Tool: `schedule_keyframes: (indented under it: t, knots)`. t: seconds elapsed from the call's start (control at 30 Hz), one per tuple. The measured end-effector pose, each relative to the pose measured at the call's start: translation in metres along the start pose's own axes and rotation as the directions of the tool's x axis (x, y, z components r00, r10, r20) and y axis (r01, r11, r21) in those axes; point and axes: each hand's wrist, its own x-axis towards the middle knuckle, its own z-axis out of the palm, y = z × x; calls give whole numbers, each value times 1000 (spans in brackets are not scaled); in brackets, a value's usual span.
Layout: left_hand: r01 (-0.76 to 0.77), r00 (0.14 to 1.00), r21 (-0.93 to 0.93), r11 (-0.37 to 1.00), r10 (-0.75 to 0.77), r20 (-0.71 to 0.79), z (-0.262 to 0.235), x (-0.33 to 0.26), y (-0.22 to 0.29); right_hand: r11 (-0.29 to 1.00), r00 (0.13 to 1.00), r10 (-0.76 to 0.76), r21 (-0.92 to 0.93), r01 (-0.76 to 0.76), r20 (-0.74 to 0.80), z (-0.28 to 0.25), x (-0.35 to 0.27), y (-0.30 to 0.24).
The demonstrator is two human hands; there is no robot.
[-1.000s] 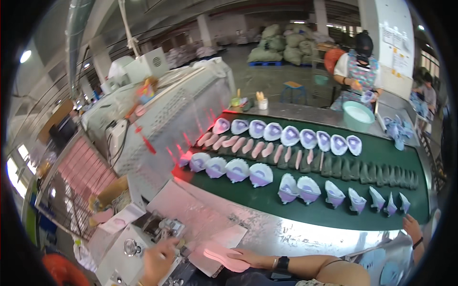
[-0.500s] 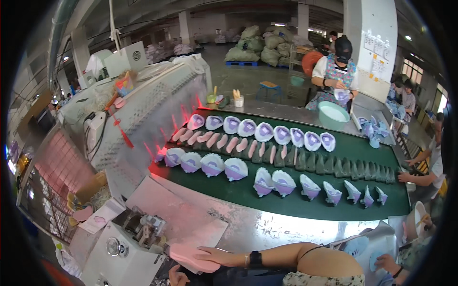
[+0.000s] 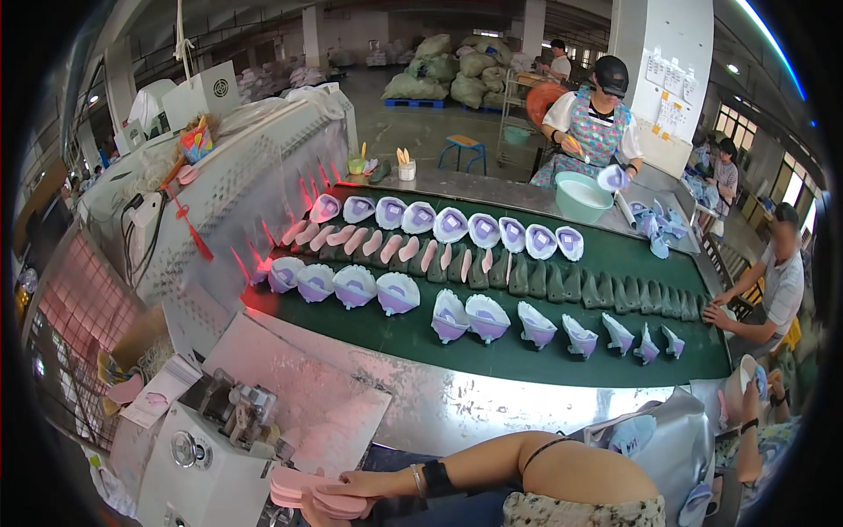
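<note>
Right hand (image 3: 353, 486) closed partway, the person has fingers laid over a small stack of pink soles (image 3: 299, 486), seemingly pinching its near end so the layers stay lined up. Below, at the lower edge, the left hand (image 3: 314, 513) meets the stack, likely steadying it from underneath; most of that hand is cut off, so how far it is closed I cannot tell. The soles sit just beside the white machine (image 3: 198, 470), held in the air rather than laid on the pink-stained board (image 3: 303, 386) behind.

On the green belt (image 3: 492, 358), purple-and-white shoe tops (image 3: 398, 293) stand in two rows, mostly spaced apart, perhaps so none catches its neighbour. Dark foot-shaped blocks (image 3: 562, 284) run between them, set close, probably to save room. Across the belt a co-worker holds a shoe top above a pale green bowl (image 3: 583, 198), perhaps to catch drips.
</note>
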Motion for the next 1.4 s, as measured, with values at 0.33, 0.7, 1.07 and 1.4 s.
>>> schedule_keyframes:
  t: [0.33, 0.7, 1.07, 1.4]
  knots:
    - [485, 860, -552, 678, -486, 159, -14, 6, -8, 704, 787, -611, -513, 491, -85, -18, 25, 25]
    - [492, 869, -524, 695, -426, 252, -17, 14, -56, 649, 758, -650, -562, 513, -59, -4, -10, 5]
    - [507, 837, -709, 490, -477, 269, -11, -32, 24, 738, 724, -661, -339, 583, -195, -89, 35, -37]
    - [459, 861, -742, 488, -451, 236, -10, -56, 23, 675, 664, -698, -556, 485, -269, -75, 112, -101]
